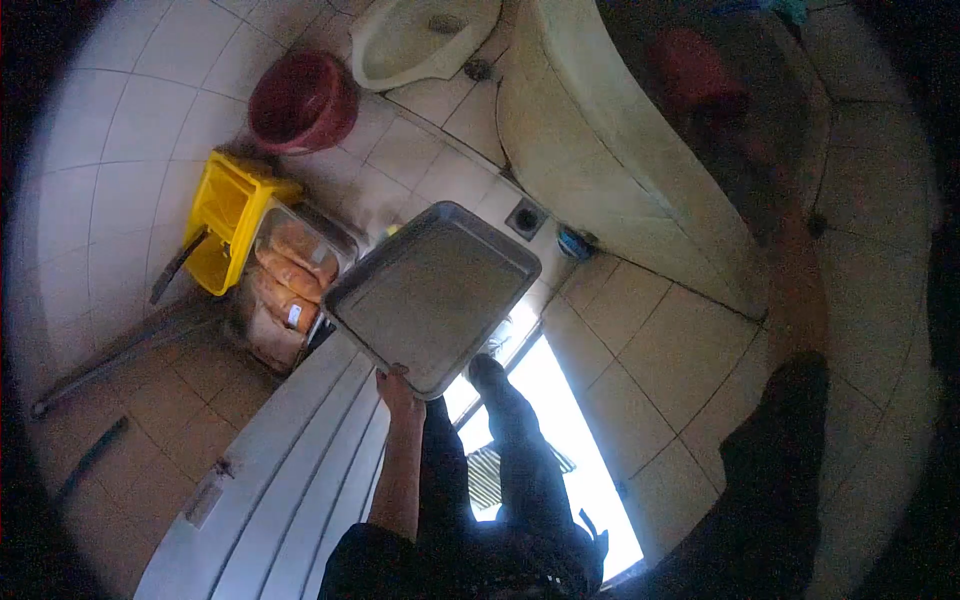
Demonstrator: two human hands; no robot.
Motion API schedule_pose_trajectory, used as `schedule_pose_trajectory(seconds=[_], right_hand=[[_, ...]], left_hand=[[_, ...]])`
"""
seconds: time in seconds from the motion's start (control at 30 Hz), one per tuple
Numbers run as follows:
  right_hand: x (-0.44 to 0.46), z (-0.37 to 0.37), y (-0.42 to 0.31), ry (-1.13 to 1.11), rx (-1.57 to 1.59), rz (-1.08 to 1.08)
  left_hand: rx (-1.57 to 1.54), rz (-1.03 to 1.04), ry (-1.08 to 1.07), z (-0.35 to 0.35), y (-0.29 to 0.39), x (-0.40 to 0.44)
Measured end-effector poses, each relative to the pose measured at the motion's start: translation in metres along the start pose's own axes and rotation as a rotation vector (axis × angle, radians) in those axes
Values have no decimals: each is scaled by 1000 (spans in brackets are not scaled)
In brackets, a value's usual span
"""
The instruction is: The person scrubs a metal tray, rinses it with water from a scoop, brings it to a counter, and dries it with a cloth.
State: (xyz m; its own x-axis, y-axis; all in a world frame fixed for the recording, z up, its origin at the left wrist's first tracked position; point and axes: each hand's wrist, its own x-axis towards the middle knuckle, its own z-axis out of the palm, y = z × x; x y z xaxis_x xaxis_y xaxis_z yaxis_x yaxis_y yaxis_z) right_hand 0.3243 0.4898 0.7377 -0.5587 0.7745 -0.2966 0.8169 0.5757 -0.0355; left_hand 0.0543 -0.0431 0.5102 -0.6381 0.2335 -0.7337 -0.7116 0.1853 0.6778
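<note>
My left hand [399, 386] grips the near edge of a grey rectangular tray [435, 298], which is held tilted above the tiled floor. The thumb lies over the rim, and the other fingers are mostly hidden. My right arm reaches up into the dark inside of a large pale basin [620, 180]. Around my right hand [755, 150] it is dim and blurred, so its fingers cannot be made out. Near that hand, in the basin, is a red container [700, 75].
A dark red tub [303, 103] stands beside a squat toilet [422, 35]. At the left are a yellow bin [222, 225] and a metal container [340, 232] by orange-brown items [292, 270]. A white slatted door [290, 480] stands lower left. A floor drain [525, 218] lies beyond the tray.
</note>
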Motion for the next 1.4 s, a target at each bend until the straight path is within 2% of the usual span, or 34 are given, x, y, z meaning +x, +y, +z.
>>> schedule_pose_trajectory(seconds=[0.07,0.17,0.27,0.4,0.47,0.6,0.63,0.67,0.73,0.77,0.8,0.87,0.93,0.97,1.03,1.1,1.17,1.2,1.23,1.3,1.33,1.37,1.4], right_hand=[[-6,1,-7,36,52,9],[-19,2,-20,101,156,18],[-35,1,-39,165,289,30],[-57,-9,-75,258,533,54],[-70,-21,-93,299,651,72],[-104,-45,-126,366,886,107],[-113,-53,-132,380,959,116],[-123,-61,-138,382,1047,133],[-145,-81,-146,318,1308,165],[-157,-92,-145,168,1532,150],[-166,-92,-133,-71,1721,42],[-187,-75,-132,-321,1899,-69],[-212,-31,-147,575,1424,342],[-212,-36,-180,607,1357,512],[-217,-25,-211,637,1280,689],[-232,28,-205,-55,1569,826],[-229,24,-231,-394,1658,730],[-218,10,-257,-368,1638,588],[-220,60,-254,-384,1457,368],[-213,104,-261,-432,1394,295],[-207,96,-274,-473,1515,440],[-210,107,-285,-416,1374,321],[-214,122,-297,-478,1625,429]], left_hand=[[-117,-60,-86,3,3,-9],[-87,-141,-58,-11,-7,-5],[-33,-125,-100,-3,-2,-9],[-152,-157,-5,-25,-15,4],[-104,-93,-161,-22,-22,14],[-122,-72,-270,-3,-6,17],[-118,-151,-309,-3,-8,27],[58,3,-412,-5,-20,44],[384,365,-532,-1,-32,67],[91,76,-459,6,-33,69],[-198,-209,-371,20,-27,68],[-199,-246,-316,25,-44,102],[-197,-289,-272,35,-44,117],[-120,-226,-316,43,-37,116],[-38,-168,-362,62,-19,114],[7,-241,-255,82,-3,113],[26,-215,-300,78,-13,136],[40,-181,-337,79,-18,148],[45,-184,-339,87,-22,156],[318,23,-486,102,-29,160],[411,95,-527,108,-34,159],[326,307,-516,111,-41,154],[280,409,-511,113,-39,152]])
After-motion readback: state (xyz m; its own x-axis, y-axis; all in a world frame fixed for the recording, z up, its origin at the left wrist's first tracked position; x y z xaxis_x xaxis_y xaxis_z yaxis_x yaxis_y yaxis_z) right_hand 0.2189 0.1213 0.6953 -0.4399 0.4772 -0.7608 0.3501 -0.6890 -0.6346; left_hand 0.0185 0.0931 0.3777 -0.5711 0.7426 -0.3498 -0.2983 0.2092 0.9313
